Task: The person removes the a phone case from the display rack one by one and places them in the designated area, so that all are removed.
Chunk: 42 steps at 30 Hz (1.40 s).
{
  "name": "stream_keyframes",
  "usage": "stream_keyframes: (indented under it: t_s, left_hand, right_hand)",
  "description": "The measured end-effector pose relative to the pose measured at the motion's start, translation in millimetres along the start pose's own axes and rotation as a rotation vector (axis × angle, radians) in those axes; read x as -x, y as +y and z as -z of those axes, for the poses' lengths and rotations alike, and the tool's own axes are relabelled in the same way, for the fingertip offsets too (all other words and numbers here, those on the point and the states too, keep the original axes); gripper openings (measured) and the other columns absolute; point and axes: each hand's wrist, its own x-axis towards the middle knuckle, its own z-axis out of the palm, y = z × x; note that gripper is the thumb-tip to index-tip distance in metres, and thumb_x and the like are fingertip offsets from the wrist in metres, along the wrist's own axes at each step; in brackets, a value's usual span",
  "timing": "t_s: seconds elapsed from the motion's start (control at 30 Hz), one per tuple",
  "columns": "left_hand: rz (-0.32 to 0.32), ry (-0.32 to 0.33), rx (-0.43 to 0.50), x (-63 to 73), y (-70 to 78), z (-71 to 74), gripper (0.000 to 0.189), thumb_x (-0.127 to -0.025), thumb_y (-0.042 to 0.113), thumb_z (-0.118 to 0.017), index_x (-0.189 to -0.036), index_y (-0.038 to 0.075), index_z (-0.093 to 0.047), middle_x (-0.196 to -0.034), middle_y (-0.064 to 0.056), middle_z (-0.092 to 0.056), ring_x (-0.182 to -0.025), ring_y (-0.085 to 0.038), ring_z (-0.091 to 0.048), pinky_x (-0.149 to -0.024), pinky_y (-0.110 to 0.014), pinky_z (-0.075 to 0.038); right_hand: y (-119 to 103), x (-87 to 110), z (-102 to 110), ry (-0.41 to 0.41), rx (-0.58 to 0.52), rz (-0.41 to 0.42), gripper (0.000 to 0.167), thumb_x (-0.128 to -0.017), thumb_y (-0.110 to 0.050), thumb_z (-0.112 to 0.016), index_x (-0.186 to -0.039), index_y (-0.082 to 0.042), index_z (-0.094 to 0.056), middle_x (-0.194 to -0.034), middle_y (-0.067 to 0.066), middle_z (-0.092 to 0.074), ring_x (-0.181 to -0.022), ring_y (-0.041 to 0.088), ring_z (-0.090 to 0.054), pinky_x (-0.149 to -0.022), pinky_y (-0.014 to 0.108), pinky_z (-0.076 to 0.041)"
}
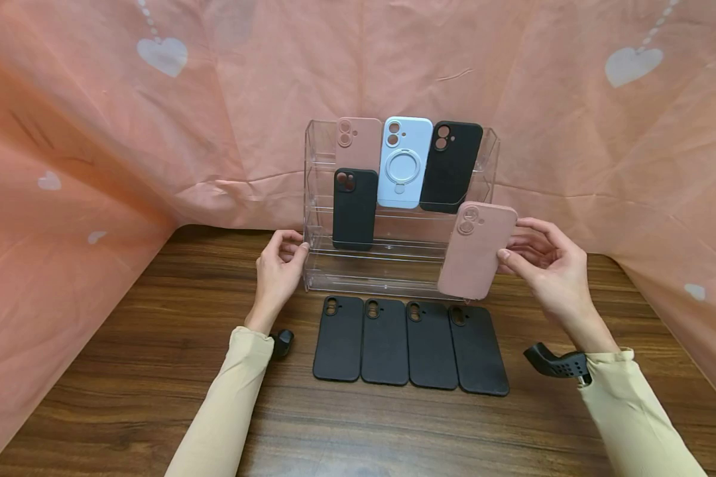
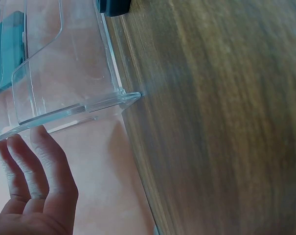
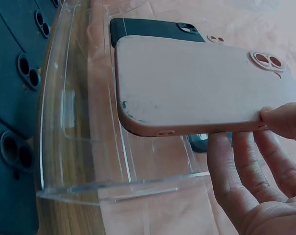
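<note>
My right hand (image 1: 551,262) pinches a pink phone case (image 1: 478,252) by its right edge, thumb in front and fingers behind. The case hangs upright, slightly tilted, before the lower right part of a clear display stand (image 1: 412,288). At the stand's left side, the bent fingers and thumb of my left hand (image 1: 280,265) hold its side panel (image 2: 69,110). On the upper tier stand another pink case (image 1: 360,149), a white case (image 1: 404,162) with a ring and a black case (image 1: 451,165). A smaller-looking black case (image 1: 355,209) stands a tier lower, at left.
Several black phone cases (image 1: 384,341) lie side by side on the wooden table (image 1: 358,430) before the stand. A pink cloth (image 1: 244,119) with white hearts hangs behind and at both sides. A black wrist device (image 1: 555,363) sits on the right wrist.
</note>
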Motion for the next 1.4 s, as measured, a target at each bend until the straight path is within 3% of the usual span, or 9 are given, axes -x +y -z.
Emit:
stream_keyframes:
  t_s: [0.53,1.07,1.4]
  left_hand:
    - [0.01,-0.01,-0.001,-0.6,-0.8,-0.2,0.017,-0.095,0.021,-0.069,-0.11,0.013,-0.067,-0.092,-0.012,-0.073,-0.077,-0.022,-0.067,-0.07,-0.028,-0.05]
    - [0.007,-0.011,0.003,0.0,0.9,-0.1,0.017,-0.095,0.021,-0.07,-0.11,0.013,-0.068,-0.091,-0.011,-0.073,-0.074,-0.017,-0.066,-0.068,-0.024,-0.049]
    - [0.024,-0.021,0.046,0.2,1.7,2.2,0.016,-0.095,0.021,-0.071,-0.108,0.014,-0.068,-0.088,-0.009,-0.073,-0.061,-0.009,-0.064,-0.055,-0.022,-0.05]
  right_hand:
    - [2.5,21.9,30.4,-0.019,-0.102,-0.06,0.054,-0.082,0.031,-0.059,-0.125,0.0,-0.063,-0.096,0.005,-0.078,-0.083,0.012,-0.078,-0.065,0.028,-0.062]
    - [9.4,42.5,56.9,-0.034,-0.093,-0.125,0.053,-0.084,0.029,-0.058,-0.127,-0.002,-0.062,-0.096,0.004,-0.079,-0.081,0.013,-0.078,-0.066,0.03,-0.062]
    - [15.2,53.7,77.1,-0.057,-0.082,-0.166,0.056,-0.086,0.029,-0.057,-0.13,-0.005,-0.062,-0.096,0.003,-0.078,-0.082,0.012,-0.078,-0.064,0.03,-0.062]
